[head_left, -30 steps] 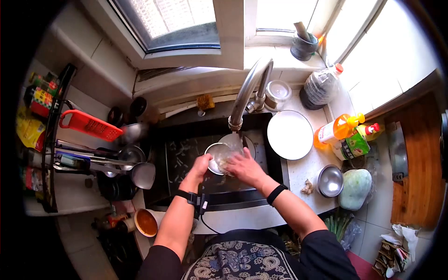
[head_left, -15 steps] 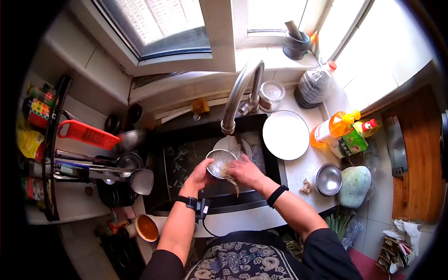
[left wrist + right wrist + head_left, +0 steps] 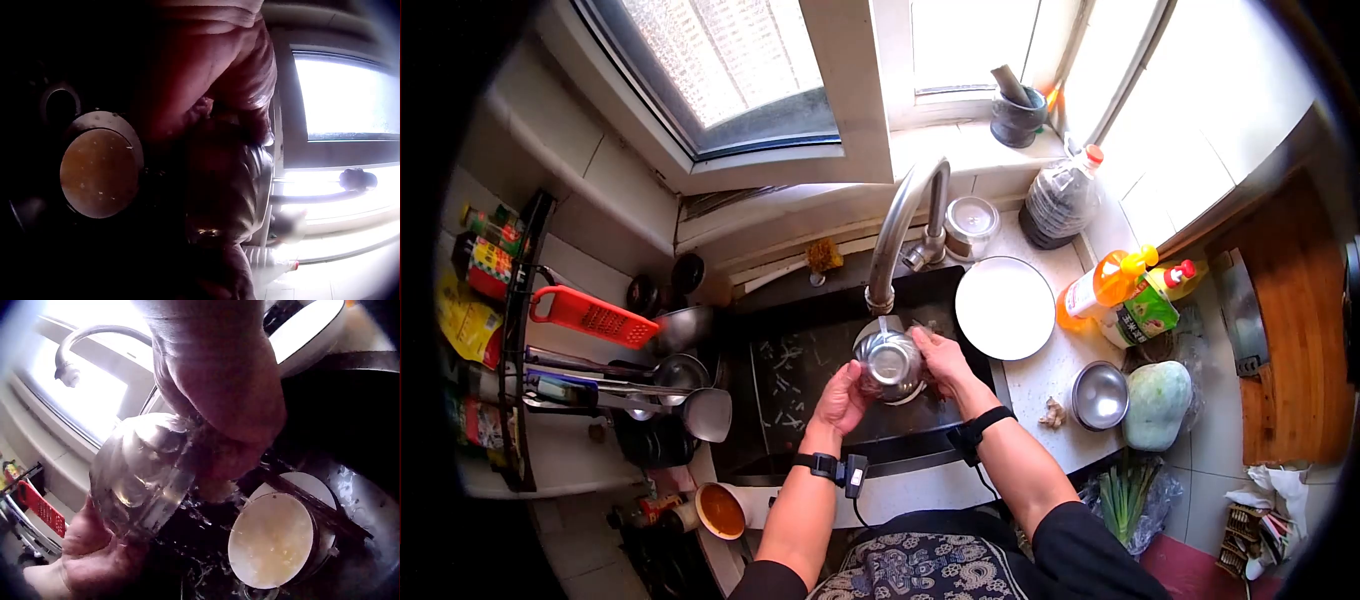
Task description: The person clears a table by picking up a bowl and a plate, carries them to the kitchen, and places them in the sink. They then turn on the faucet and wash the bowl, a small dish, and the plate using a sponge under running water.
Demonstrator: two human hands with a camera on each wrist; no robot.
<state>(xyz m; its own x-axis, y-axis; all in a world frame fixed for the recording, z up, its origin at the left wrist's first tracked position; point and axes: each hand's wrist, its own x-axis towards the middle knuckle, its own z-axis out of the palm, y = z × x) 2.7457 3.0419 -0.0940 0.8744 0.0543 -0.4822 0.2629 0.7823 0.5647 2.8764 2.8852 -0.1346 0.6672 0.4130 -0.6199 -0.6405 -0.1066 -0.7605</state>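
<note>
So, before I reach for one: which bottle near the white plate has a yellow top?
The orange bottle, beside the white plate; its neighbour and the big bottle with dark contents have red tops.

The left hand (image 3: 841, 398) and right hand (image 3: 946, 364) grip a metal bowl (image 3: 889, 361), base up, over the black sink (image 3: 732, 400) near the curved faucet (image 3: 897, 223); a white plate (image 3: 1005, 308) rests on the bench (image 3: 1032, 380).
</note>
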